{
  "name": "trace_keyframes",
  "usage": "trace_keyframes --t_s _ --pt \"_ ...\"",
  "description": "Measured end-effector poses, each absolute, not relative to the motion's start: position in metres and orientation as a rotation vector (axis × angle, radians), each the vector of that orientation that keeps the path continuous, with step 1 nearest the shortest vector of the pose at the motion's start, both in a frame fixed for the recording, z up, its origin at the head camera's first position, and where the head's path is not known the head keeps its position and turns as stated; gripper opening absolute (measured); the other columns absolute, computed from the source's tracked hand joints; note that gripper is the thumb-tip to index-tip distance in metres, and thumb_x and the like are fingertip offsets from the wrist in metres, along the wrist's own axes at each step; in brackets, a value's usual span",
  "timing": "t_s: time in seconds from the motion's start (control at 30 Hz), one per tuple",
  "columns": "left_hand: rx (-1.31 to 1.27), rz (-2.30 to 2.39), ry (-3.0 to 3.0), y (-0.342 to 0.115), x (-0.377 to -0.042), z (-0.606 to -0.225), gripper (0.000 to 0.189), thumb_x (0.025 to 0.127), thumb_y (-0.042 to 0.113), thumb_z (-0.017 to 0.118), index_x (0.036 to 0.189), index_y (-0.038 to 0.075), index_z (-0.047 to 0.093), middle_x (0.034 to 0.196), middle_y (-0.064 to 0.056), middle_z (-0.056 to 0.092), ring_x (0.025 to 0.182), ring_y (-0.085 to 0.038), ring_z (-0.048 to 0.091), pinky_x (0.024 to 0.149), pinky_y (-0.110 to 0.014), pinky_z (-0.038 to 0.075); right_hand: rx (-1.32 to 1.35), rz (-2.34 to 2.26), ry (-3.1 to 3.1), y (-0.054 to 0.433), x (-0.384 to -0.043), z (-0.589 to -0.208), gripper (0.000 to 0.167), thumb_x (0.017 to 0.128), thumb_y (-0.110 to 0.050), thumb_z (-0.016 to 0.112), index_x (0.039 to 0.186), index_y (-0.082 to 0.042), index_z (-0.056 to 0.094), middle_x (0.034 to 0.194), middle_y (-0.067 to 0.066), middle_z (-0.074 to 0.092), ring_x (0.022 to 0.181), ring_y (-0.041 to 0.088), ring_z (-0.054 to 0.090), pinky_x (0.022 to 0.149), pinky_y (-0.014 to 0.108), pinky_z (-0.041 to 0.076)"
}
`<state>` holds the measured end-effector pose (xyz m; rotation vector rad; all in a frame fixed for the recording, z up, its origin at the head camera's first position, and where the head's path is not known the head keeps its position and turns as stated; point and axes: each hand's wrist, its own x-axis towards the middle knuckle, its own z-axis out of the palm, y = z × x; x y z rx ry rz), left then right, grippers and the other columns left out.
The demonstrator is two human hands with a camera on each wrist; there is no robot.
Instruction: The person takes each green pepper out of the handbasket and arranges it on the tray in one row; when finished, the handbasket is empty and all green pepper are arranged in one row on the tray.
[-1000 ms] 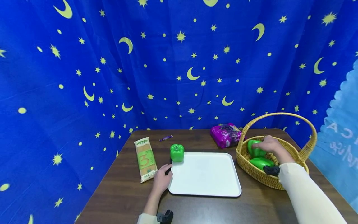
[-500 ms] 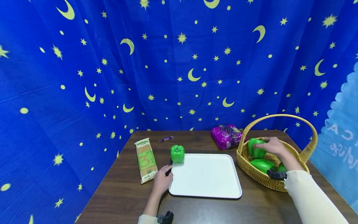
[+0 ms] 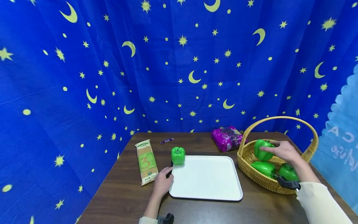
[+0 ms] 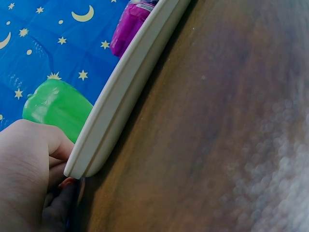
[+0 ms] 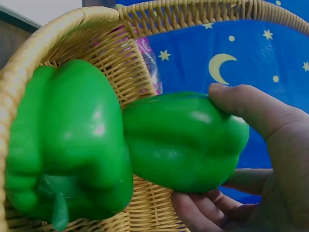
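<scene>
My right hand [image 3: 283, 151] holds a green bell pepper [image 3: 263, 150] over the wicker basket [image 3: 246, 169]. In the right wrist view the thumb lies on one side of that pepper [image 5: 186, 140] and the fingers curl under the other. Two more green bell peppers, one on the left [image 3: 264, 169] and one on the right [image 3: 288, 172], lie in the basket. My left hand [image 3: 163, 183] grips the left edge of a white tray [image 3: 207, 177]; in the left wrist view its fingers are at the tray rim [image 4: 113, 104], partly hidden. Another green bell pepper [image 3: 178, 156] stands at the tray's back left corner.
A pack of noodles [image 3: 146, 161] lies left of the tray. Behind it is a small purple wrapped candy [image 3: 167, 141]. A purple package [image 3: 226, 137] sits behind the tray, beside the basket. The tall basket handle [image 3: 279, 117] arches above the peppers. A blue curtain [image 3: 167, 77] hangs behind the table.
My right hand has lifted the bell pepper a little and shifted it right within the basket, uncovering another pepper near the wrist. The left hand stays at the tray edge.
</scene>
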<state>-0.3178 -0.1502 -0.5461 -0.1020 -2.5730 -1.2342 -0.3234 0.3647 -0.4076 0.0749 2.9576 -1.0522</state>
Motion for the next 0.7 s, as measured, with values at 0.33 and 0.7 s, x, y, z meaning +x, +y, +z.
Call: trace_keyframes --t_s 0.33,0.7 --pt "-0.108 -1.239 -2.569 -0.15 -0.316 -0.545 0.036 0.084 0.01 0.061 0.119 0.01 0.07 0.128 -0.018 0.059 0.119 -0.037 0.052 0.101 -0.052 0.038 0.009 -1.062 3.028 0.36 -0.308 -0.395 0.098 0.082 -0.062 0.062 0.142 0.01 0.035 0.138 0.042 0.03 0.121 0.059 0.033 0.087 0.064 0.04" --pt "-0.096 -1.246 -2.585 -0.15 -0.316 -0.544 0.037 0.083 0.011 0.062 0.119 0.01 0.069 0.128 -0.018 0.058 0.12 -0.037 0.052 0.102 -0.052 0.037 -0.152 -1.117 3.046 0.346 -0.295 -0.375 0.089 0.083 -0.057 0.065 0.143 0.005 0.039 0.141 0.037 0.032 0.117 0.051 0.043 0.083 0.06 0.045"
